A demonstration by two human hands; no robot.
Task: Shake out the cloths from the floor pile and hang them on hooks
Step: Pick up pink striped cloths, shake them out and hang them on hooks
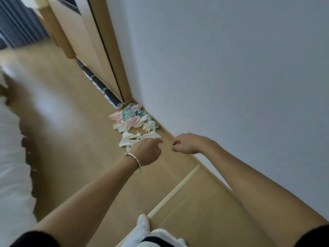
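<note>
- Far left, a blurred white mass of what looks like bedding [10, 157] edges the pale wooden floor [71, 148]; it plays no part in the job.
- Further in, a dark rolled mat with a white pattern [106, 91] lies along the foot of a light wooden door frame [110, 50].
- Just right of the roll, the loose floor pile of crumpled cloths [133, 120], pink, teal-printed and white, sits in the angle where the floor meets the wall. They look thin, soft and light, so they should lift with no effort, but will drag tangled neighbours along. In my judgement a pinch on one free corner or hem is the best hold, so the piece can fall open when shaken.
- The nearest white crumpled cloth [140, 137] trails out of the pile toward the person and is the easiest to take.
- The left hand [146, 151], with a silver bangle [136, 164] on the wrist, reaches over the near end of that white cloth and covers part of it. Its fingers are bent, yet I cannot tell whether they have hold of the fabric or only hover above it.
- The right hand [185, 143] is just right of the left, beside the cloth and not over it, fingers curled in with nothing held.
- Right again, the plain white wall [231, 68] shows no hooks in this view.
</note>
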